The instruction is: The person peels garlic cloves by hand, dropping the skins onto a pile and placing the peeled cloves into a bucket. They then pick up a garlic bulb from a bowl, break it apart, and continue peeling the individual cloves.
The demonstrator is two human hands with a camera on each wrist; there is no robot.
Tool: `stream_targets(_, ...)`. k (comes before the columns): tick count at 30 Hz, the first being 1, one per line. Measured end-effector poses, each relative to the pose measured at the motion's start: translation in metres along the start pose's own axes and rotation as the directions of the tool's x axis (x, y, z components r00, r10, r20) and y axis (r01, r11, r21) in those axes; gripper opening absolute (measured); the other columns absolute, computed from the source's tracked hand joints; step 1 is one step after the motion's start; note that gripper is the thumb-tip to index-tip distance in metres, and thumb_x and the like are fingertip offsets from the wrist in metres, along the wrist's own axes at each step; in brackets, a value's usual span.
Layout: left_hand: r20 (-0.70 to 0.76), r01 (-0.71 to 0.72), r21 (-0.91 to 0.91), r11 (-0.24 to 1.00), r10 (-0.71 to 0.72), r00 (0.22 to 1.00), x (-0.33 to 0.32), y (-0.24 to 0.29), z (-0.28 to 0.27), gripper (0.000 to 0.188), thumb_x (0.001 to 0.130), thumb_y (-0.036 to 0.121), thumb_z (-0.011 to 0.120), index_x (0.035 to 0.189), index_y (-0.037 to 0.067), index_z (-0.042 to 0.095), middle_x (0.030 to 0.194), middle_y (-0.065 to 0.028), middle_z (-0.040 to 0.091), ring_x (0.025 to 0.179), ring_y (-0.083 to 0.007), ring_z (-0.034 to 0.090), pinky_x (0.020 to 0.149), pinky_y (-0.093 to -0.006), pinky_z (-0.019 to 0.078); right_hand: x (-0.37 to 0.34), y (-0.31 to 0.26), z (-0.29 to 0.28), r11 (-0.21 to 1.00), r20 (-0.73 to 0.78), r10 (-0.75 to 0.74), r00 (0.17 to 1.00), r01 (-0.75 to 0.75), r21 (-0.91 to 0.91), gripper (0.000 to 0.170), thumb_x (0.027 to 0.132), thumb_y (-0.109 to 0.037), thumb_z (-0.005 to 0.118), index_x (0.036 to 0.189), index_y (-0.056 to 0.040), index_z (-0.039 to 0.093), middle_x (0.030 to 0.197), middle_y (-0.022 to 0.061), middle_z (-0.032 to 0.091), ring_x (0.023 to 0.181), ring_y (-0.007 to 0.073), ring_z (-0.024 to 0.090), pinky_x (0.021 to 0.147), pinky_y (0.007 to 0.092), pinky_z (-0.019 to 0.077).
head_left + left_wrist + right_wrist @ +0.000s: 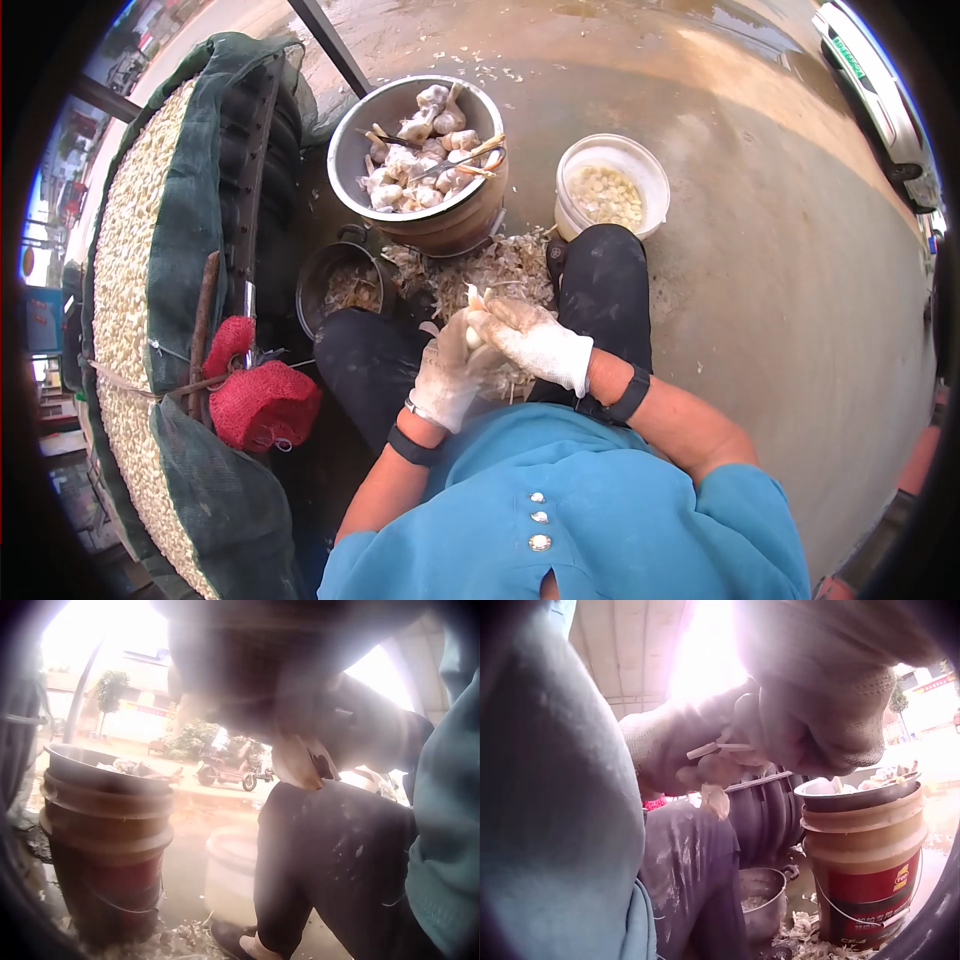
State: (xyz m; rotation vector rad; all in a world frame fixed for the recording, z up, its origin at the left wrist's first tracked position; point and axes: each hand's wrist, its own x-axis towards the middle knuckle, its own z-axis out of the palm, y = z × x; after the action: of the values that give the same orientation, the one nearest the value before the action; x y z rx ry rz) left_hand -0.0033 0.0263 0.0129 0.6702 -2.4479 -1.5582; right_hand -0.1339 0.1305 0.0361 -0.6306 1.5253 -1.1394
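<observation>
Both hands wear whitish knitted gloves with soiled fingers and meet over the lap in the head view. My left hand [445, 375] holds a pale piece of garlic [473, 338], partly covered by the fingers. The right hand [525, 338] reaches across from the other side, its curled fingers pinching at the same garlic. In the right wrist view, a papery flap of garlic skin [715, 801] hangs below the hands, and a thin cut stalk [702, 751] sticks out near the fingers. The left wrist view is hazy, with the hand dark at its top.
A tall bucket [440, 238] topped by a basin of garlic bulbs [430, 150] stands ahead. Right of it is a white tub [655, 190] of peeled cloves. A metal pot [310, 290] and loose skins [510, 262] lie by the legs. Left stands a long netted bed of cloves [130, 300].
</observation>
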Motion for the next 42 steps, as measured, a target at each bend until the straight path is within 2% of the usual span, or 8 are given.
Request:
stream_targets(9, -0.054, -0.035, -0.039, 0.999, 0.033, 0.998, -0.003, 0.010, -0.001, 0.043, 0.085, 0.023, 0.068, 0.121, 0.007, 0.052, 0.094, -0.0082, 0.064, 0.081, -0.0164, 0.062, 0.073, -0.0289, 0.0507, -0.012, 0.012, -0.003, 0.929, 0.034, 0.053, 0.998, -0.061, 0.366, 0.032, 0.100, -0.030, 0.048, 0.123, -0.0092, 0.053, 0.097, 0.0001, 0.061, 0.078, 0.0093, 0.055, 0.067, 0.0250, 0.0490)
stream_targets(11, 0.073, 0.204, -0.275, 0.940, -0.191, 0.979, -0.002, 0.035, -0.006, 0.040, 0.086, 0.016, 0.064, 0.122, 0.004, 0.052, 0.095, -0.0037, 0.062, 0.082, -0.0111, 0.058, 0.074, -0.0265, 0.0492, -0.012, 0.021, -0.004, 0.890, 0.084, 0.059, 0.995, -0.091, 0.447, 0.033, 0.100, -0.035, 0.046, 0.121, -0.0107, 0.054, 0.089, -0.0010, 0.060, 0.064, 0.0049, 0.049, 0.054, 0.0203, 0.0422)
stream_targets(17, 0.118, 0.220, -0.559, 0.800, -0.185, 0.976, -0.006, 0.026, -0.004, 0.047, 0.083, 0.010, 0.064, 0.127, 0.001, 0.049, 0.106, -0.0033, 0.059, 0.094, -0.0090, 0.053, 0.084, -0.0242, 0.0459, -0.021, 0.014, -0.004, 0.760, 0.107, 0.071, 0.992, -0.124, 0.638, 0.036, 0.097, -0.040, 0.053, 0.117, -0.0101, 0.057, 0.089, -0.0022, 0.062, 0.060, 0.0046, 0.050, 0.049, 0.0188, 0.0411)
stream_targets(19, 0.112, 0.221, -0.570, 0.792, -0.192, 0.975, -0.009, 0.033, -0.005, 0.048, 0.082, 0.011, 0.067, 0.127, 0.003, 0.049, 0.105, -0.0016, 0.059, 0.092, -0.0084, 0.053, 0.083, -0.0243, 0.0463, -0.016, 0.021, -0.010, 0.803, 0.184, 0.063, 0.981, -0.159, 0.574, 0.036, 0.095, -0.040, 0.057, 0.114, -0.0092, 0.058, 0.088, -0.0006, 0.063, 0.062, 0.0050, 0.053, 0.049, 0.0195, 0.0432)
stream_targets(22, 0.045, 0.217, -0.329, 0.919, -0.214, 0.976, -0.010, 0.033, -0.005, 0.049, 0.081, 0.014, 0.071, 0.125, 0.005, 0.051, 0.102, 0.0009, 0.059, 0.089, -0.0071, 0.053, 0.082, -0.0245, 0.0464, -0.010, 0.024, -0.005, 0.997, -0.155, -0.051, 0.987, 0.060, 0.052, 0.036, 0.095, -0.042, 0.056, 0.105, -0.0074, 0.060, 0.089, 0.0030, 0.064, 0.071, 0.0108, 0.058, 0.060, 0.0258, 0.0483)
stream_targets(29, -0.078, -0.095, -0.035, 0.995, 0.092, 0.993, -0.014, 0.007, 0.004, 0.050, 0.079, 0.029, 0.077, 0.118, 0.007, 0.054, 0.100, -0.0098, 0.062, 0.087, -0.0222, 0.062, 0.078, -0.0325, 0.0500, -0.026, 0.013, -0.005, 0.892, -0.101, -0.226, 0.969, 0.164, -0.422, 0.031, 0.096, -0.033, 0.056, 0.109, -0.0049, 0.059, 0.096, 0.0027, 0.064, 0.088, 0.0106, 0.060, 0.079, 0.0302, 0.0491)
stream_targets(37, 0.013, -0.058, -0.200, 0.978, 0.062, 0.998, -0.019, 0.011, 0.003, 0.051, 0.079, 0.028, 0.077, 0.119, 0.007, 0.054, 0.099, -0.0052, 0.062, 0.085, -0.0181, 0.061, 0.075, -0.0297, 0.0496, -0.024, 0.016, -0.015, 0.998, 0.125, 0.044, 0.991, -0.048, 0.028, 0.034, 0.094, -0.034, 0.059, 0.111, -0.0051, 0.061, 0.083, 0.0000, 0.063, 0.068, 0.0092, 0.057, 0.059, 0.0244, 0.0464)
stream_targets(42, 0.214, 0.325, -0.645, 0.692, -0.245, 0.946, -0.018, 0.023, -0.005, 0.040, 0.087, 0.013, 0.063, 0.123, 0.002, 0.048, 0.099, -0.0032, 0.057, 0.086, -0.0074, 0.055, 0.075, -0.0228, 0.0476, -0.030, 0.025, -0.018, 0.911, 0.171, 0.018, 0.985, -0.086, 0.403, 0.032, 0.096, -0.032, 0.058, 0.116, -0.0064, 0.058, 0.076, -0.0023, 0.060, 0.060, 0.0029, 0.052, 0.050, 0.0174, 0.0384)
